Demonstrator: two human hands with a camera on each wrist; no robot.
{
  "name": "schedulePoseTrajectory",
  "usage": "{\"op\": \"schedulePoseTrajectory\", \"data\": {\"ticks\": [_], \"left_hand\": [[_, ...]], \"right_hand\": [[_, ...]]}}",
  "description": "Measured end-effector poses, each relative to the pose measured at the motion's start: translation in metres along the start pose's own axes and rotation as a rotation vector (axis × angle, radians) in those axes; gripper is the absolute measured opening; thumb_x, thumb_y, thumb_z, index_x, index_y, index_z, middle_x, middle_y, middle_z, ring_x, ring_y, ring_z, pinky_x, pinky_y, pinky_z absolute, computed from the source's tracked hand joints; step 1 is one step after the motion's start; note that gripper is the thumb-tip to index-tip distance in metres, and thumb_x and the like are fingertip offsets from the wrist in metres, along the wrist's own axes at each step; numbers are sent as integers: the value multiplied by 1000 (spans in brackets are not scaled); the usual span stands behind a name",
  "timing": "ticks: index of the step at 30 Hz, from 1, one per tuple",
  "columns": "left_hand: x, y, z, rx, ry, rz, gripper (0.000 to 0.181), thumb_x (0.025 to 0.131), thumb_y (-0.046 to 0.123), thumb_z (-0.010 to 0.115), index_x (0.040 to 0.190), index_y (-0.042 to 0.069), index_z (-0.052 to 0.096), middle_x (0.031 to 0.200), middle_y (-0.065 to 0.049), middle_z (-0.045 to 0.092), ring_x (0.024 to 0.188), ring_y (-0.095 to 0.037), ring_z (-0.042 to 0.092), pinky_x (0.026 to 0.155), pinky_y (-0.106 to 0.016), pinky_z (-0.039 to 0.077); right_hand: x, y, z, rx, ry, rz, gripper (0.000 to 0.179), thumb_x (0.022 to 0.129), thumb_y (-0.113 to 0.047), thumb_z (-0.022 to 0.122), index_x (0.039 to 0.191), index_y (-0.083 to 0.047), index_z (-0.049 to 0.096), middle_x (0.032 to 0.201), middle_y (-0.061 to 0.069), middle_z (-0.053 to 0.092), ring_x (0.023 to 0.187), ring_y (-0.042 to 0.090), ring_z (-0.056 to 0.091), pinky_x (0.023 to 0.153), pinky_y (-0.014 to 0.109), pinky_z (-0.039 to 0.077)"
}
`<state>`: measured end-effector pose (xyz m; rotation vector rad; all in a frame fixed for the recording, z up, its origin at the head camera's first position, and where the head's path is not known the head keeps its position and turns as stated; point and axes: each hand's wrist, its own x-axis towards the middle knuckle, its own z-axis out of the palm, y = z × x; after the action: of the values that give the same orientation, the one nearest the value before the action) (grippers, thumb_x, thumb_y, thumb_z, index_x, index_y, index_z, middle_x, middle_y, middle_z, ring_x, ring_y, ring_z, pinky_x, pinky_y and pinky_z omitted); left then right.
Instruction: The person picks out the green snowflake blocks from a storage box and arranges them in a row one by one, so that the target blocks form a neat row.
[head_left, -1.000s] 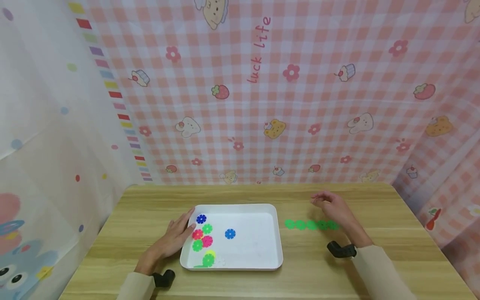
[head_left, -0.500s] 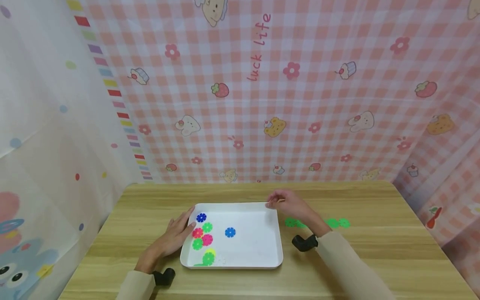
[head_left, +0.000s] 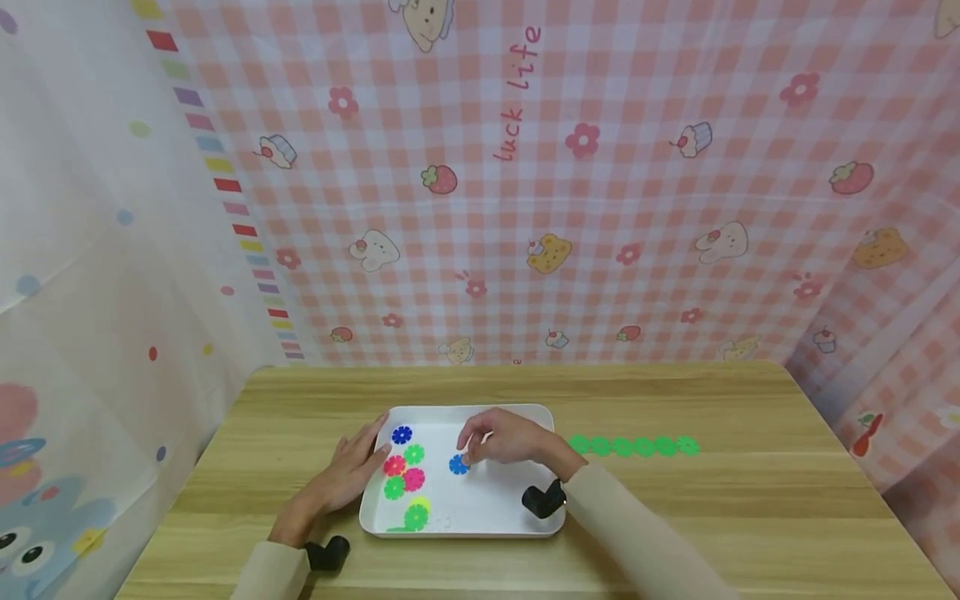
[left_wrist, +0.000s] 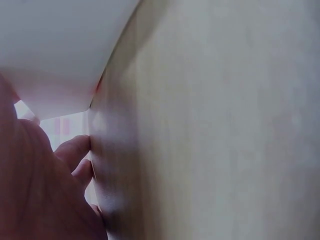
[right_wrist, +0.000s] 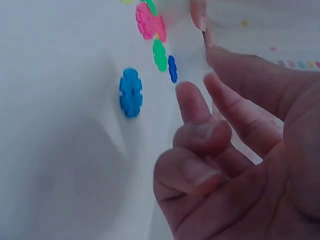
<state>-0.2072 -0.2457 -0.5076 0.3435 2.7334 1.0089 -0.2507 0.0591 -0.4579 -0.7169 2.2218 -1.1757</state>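
Note:
My right hand [head_left: 510, 437] is over the white tray [head_left: 510, 517], thumb and index finger spread just above a blue snowflake-shaped plastic disc [head_left: 457, 464]. In the right wrist view the blue disc [right_wrist: 131, 93] lies apart from the fingertips, and nothing is between them. My left hand [head_left: 348, 475] rests along the tray's left side with its thumb over the rim. In the left wrist view, the left hand's fingers [left_wrist: 75, 150] are by the tray's outer wall, down at the tabletop.
Several more discs lie at the tray's left: a dark blue disc [head_left: 402, 435], green ones, a pink disc [head_left: 413, 479] and a yellow disc partly covered. A row of joined green discs [head_left: 645, 447] lies on the wooden table [head_left: 750, 517], right of the tray. A checked curtain [head_left: 600, 208] hangs behind.
My right hand has moved left from above the green row, past the tray's far right corner, to the blue disc. The left hand has stayed at the tray.

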Motion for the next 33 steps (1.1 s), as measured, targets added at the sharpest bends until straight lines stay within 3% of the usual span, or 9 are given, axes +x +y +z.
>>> {"op": "schedulePoseTrajectory", "data": {"ticks": [6,12,19,26,33], "left_hand": [[0,2,0,10,-2,1,64,107,46,31,161,21,8,165,-17,14,151,-43,6,115,-66,-10],[0,2,-1,11,-5,10,64,107,46,32,161,21,8,165,-17,15,151,-43,6,115,-66,-10],[0,1,0,18,8,19,63,108,43,32,161,19,10,164,-18,17,150,-44,8,115,-67,-8],[0,1,0,19,4,6,64,107,45,32,161,20,9,164,-17,17,150,-44,7,115,-66,-9],[1,1,0,22,10,15,63,107,45,32,161,20,10,164,-17,17,151,-43,8,115,-67,-9]], "right_hand": [[12,-11,19,13,-157,-33,16,89,-3,68,105,-5,71,84,0,68,71,11,52,60,23,42],[21,-17,38,-47,-292,-79,25,87,2,65,110,-6,70,83,1,70,75,6,56,69,20,45],[29,-22,50,-143,-322,-142,29,84,-5,76,111,-11,71,83,-3,66,80,3,55,81,18,44],[35,-25,57,-146,-376,-148,28,85,-7,75,112,-13,71,68,-6,54,67,3,50,70,15,40],[39,-24,60,-179,-404,-82,27,86,-9,76,111,-19,71,65,-5,53,64,5,48,67,16,38]]}}
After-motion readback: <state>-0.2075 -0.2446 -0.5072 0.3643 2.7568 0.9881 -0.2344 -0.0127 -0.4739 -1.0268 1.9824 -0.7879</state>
